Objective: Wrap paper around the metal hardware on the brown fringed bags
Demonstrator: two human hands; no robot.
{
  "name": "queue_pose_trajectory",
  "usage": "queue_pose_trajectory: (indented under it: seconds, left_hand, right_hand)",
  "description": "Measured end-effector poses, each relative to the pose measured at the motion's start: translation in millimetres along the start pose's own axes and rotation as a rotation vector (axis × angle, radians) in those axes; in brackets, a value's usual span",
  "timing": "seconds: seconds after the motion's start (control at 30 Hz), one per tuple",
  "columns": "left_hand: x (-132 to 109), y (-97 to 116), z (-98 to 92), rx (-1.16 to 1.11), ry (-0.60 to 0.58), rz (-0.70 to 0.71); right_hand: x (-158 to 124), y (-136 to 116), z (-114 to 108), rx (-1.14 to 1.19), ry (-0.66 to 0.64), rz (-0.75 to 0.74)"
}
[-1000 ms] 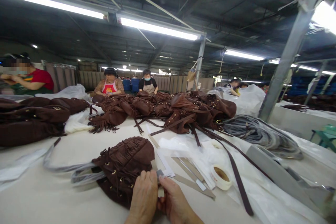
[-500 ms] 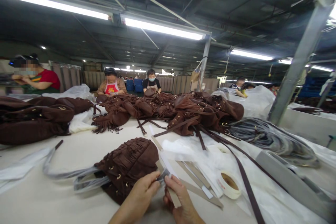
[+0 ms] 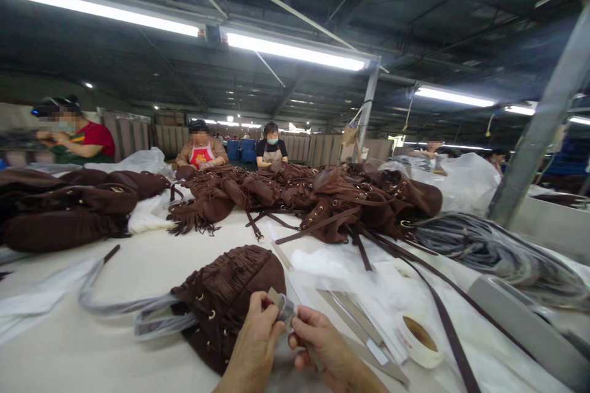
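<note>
Subject item: a flat tan strip, raised just off the near right edge of the fringed brown suede bag, which lies on the pale table. The strip's long axis runs diagonally, its upper end toward the bag's right flank and its lower run slanting away from the bag toward the wearer, mostly hidden behind the right hand. A shiny greyish film piece sits at the upper end, where the fingertips meet; its exact nature cannot be determined. The left hand is on the bag side and overlaps the bag's near edge, with thumb and forefinger pinched closed on the strip's upper end. The right hand is on the side away from the bag, its thumb and forefinger likewise clamped on the strip at the film, so both hands grip the same short stretch, fingertips nearly touching. Neither hand is clearly nearer; both are on the item. Film-wrapped grey straps trail from the bag's left side. To the bag's right lie more flat strips and, beyond them, a roll of tape, well apart from both hands.
</note>
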State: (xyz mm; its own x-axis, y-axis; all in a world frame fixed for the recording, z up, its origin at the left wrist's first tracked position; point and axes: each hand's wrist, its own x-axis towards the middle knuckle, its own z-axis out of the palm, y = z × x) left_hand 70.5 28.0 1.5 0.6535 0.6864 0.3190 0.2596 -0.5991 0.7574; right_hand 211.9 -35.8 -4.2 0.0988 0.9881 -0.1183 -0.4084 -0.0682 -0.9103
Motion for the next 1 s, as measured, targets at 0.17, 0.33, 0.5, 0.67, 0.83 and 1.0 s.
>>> queue_pose_trajectory:
  seconds: [0.17,0.33,0.5,0.67,0.83,1.0]
  left_hand:
    - [4,-4,-4.8,-0.129,-0.034,0.052]
    - [4,-4,-7.2,-0.17,-0.038,0.02]
    - [6,-4,-10.6,-0.272,0.002,-0.117]
    - [9,-11,-12.6,-0.615,-0.087,-0.23]
    - [9,-10,-10.7,-0.716,-0.021,-0.279]
    - [8,-9,-9.0,-0.723,0.002,-0.308]
  right_hand:
    - [2,-5,-7,-0.114,-0.026,-0.005]
    - [8,3,-11,-0.179,-0.015,-0.057]
    - [10,3,-5,-0.18,0.062,-0.051]
    - [11,3,1,-0.135,0.034,-0.052]
    - [12,7,3,-0.144,0.122,-0.092]
    - [-8,-3,-4,-0.146,-0.072,-0.069]
